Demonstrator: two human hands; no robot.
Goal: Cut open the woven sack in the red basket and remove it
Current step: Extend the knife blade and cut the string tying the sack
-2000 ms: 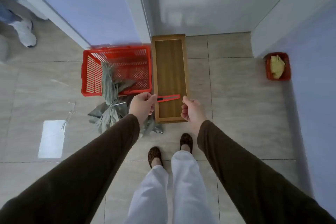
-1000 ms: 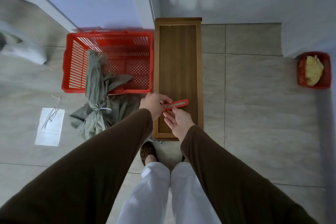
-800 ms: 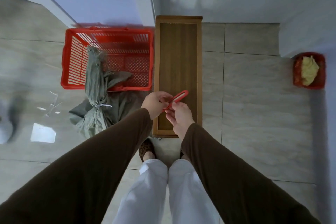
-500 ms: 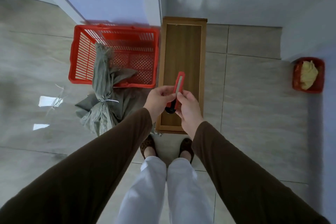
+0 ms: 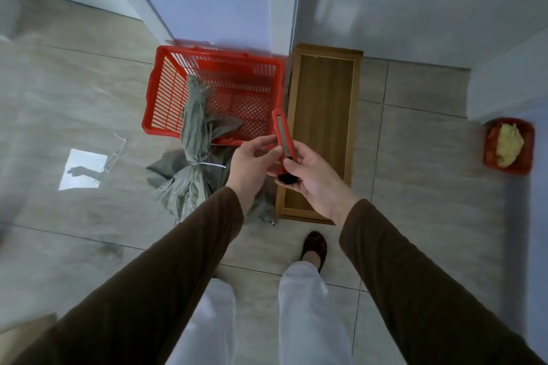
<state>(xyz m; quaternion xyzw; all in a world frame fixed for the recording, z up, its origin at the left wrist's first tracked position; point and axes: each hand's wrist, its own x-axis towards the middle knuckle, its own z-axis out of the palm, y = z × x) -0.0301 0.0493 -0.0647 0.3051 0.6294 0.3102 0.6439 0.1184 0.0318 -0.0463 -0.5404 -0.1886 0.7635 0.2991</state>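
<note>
A red utility knife (image 5: pixel 282 139) stands nearly upright between both hands, its black end down. My left hand (image 5: pixel 252 158) pinches its side and my right hand (image 5: pixel 308 170) grips its lower part. Beyond my left hand a grey-green woven sack (image 5: pixel 194 139) hangs over the front rim of the red basket (image 5: pixel 166 92), with its bulk on the floor. A white tie (image 5: pixel 207 163) cinches its neck. I cannot tell whether the blade is out.
A long wooden tray (image 5: pixel 323 115) lies on the tiled floor right of the basket. A small red bin (image 5: pixel 508 145) with yellow cloth sits by the right wall. White strands (image 5: pixel 115 154) lie on the floor at left. Walls close off the far side.
The knife has turned from lying sideways to upright, and my right hand has closed on its lower end. The view has shifted to the left.
</note>
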